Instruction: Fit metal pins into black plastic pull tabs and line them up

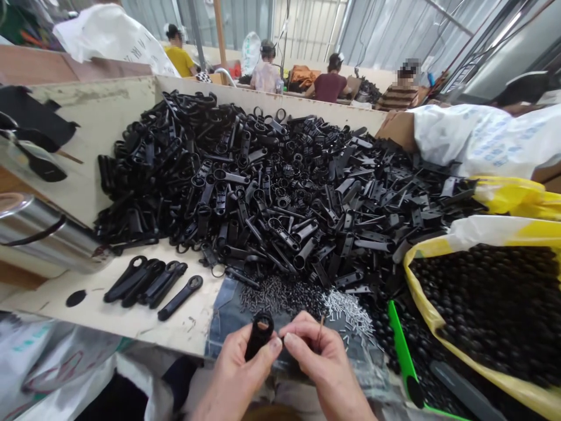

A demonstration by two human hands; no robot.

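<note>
My left hand (pixel 239 359) is closed around a black plastic handle piece (pixel 259 334) with a ring at its upper end. Close beside it, my right hand (pixel 322 354) pinches a tiny dark part (pixel 281 339) between thumb and finger, too small to name. A thin brownish rod (pixel 321 331) sticks up from the right-hand fingers. Just beyond the hands, on a blue cloth (pixel 225 316), lie dark screws (pixel 262 294), small black bits (pixel 302 299) and silver pins (pixel 346 310). Several similar black handles (pixel 146 283) lie in a row to the left.
A big heap of black plastic parts (pixel 263 193) fills the table behind. At right are a yellow-edged sack of black balls (pixel 495 304) and a green strip (pixel 401 348). A steel flask (pixel 48 231) lies at left. Several people (pixel 331 85) sit at the back.
</note>
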